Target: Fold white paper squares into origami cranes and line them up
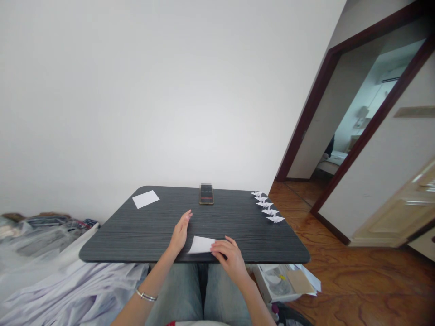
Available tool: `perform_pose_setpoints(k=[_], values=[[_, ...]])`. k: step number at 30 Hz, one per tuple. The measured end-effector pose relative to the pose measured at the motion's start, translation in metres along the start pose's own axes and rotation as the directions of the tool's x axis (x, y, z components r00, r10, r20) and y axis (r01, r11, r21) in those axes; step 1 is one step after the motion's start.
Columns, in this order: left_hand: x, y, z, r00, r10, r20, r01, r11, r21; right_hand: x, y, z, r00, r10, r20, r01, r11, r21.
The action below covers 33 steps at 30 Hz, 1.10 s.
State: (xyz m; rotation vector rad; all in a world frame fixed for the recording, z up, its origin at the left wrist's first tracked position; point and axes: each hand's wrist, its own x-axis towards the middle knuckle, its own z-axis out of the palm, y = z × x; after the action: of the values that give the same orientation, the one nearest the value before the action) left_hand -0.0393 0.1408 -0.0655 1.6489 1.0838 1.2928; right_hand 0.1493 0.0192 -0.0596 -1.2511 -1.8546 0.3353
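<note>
A white sheet of paper [201,245] lies near the front edge of the dark table, its left end slightly curved. My right hand [231,259] rests over the paper's right end, fingers curled onto it and thumb at the near side; that end is hidden under the hand. Just left of the paper, my left hand [180,233] stands on its side, fingers stretched out and holding nothing. It looks apart from the paper. At the table's right edge stand several folded white paper cranes [267,205] in a row. Another white sheet [146,199] lies flat at the back left.
A phone [206,194] with a blurred screen stands at the back middle of the table [129,235], near the white wall. Piled cloth [78,290] lies at the left below the table. An open box [277,283] sits under the right front edge. A doorway is at the right.
</note>
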Motion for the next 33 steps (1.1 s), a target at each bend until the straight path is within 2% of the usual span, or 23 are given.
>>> perform_pose_setpoints(k=[2, 4, 5, 7, 10, 12, 15, 18, 20, 24, 26, 30, 33], values=[[0.001, 0.001, 0.0, 1.0, 0.007, 0.013, -0.006, 0.999, -0.054, 0.004, 0.005, 0.0, 0.982, 0.113, -0.148, -0.084, 0.978, 0.19], [0.001, 0.004, 0.001, 0.999, 0.002, 0.044, 0.002, 0.995, -0.099, 0.012, 0.008, 0.0, 0.913, 0.328, -0.241, -0.205, 0.882, 0.424], [0.0, 0.006, 0.001, 0.997, -0.006, 0.071, 0.015, 0.992, -0.125, 0.017, 0.009, 0.0, 0.887, 0.391, -0.246, -0.211, 0.817, 0.537], [-0.002, 0.013, 0.001, 0.989, -0.025, 0.145, 0.053, 0.98, -0.193, 0.027, 0.01, 0.0, 0.878, 0.429, -0.213, -0.18, 0.708, 0.683], [-0.006, 0.024, 0.001, 0.957, -0.007, 0.289, 0.097, 0.95, -0.297, 0.038, 0.011, 0.002, 0.885, 0.444, -0.137, -0.177, 0.594, 0.785], [-0.009, 0.029, 0.002, 0.938, -0.001, 0.346, 0.108, 0.95, -0.292, 0.04, 0.011, 0.003, 0.893, 0.443, -0.084, -0.2, 0.556, 0.807], [-0.011, 0.03, 0.003, 0.906, -0.044, 0.422, 0.148, 0.965, -0.218, 0.038, 0.014, 0.005, 0.904, 0.427, -0.037, -0.226, 0.548, 0.805], [-0.009, 0.022, 0.006, 0.89, -0.098, 0.445, 0.197, 0.964, -0.181, 0.035, 0.019, 0.006, 0.915, 0.403, -0.038, -0.232, 0.598, 0.767], [-0.008, 0.017, 0.007, 0.895, -0.11, 0.433, 0.205, 0.962, -0.18, 0.035, 0.022, 0.006, 0.902, 0.421, -0.097, -0.212, 0.627, 0.749], [-0.007, 0.014, 0.008, 0.893, -0.113, 0.436, 0.212, 0.96, -0.183, 0.033, 0.026, 0.003, 0.849, 0.482, -0.218, -0.124, 0.582, 0.804], [-0.007, 0.014, 0.007, 0.889, -0.111, 0.444, 0.212, 0.959, -0.185, 0.032, 0.027, 0.002, 0.869, 0.444, -0.219, -0.096, 0.585, 0.805], [-0.009, 0.013, 0.007, 0.888, -0.11, 0.447, 0.215, 0.958, -0.192, 0.029, 0.029, 0.004, 0.939, 0.314, -0.139, -0.112, 0.663, 0.74], [-0.009, 0.013, 0.006, 0.888, -0.107, 0.447, 0.218, 0.955, -0.203, 0.029, 0.03, 0.007, 0.944, 0.315, -0.101, -0.153, 0.688, 0.71]])
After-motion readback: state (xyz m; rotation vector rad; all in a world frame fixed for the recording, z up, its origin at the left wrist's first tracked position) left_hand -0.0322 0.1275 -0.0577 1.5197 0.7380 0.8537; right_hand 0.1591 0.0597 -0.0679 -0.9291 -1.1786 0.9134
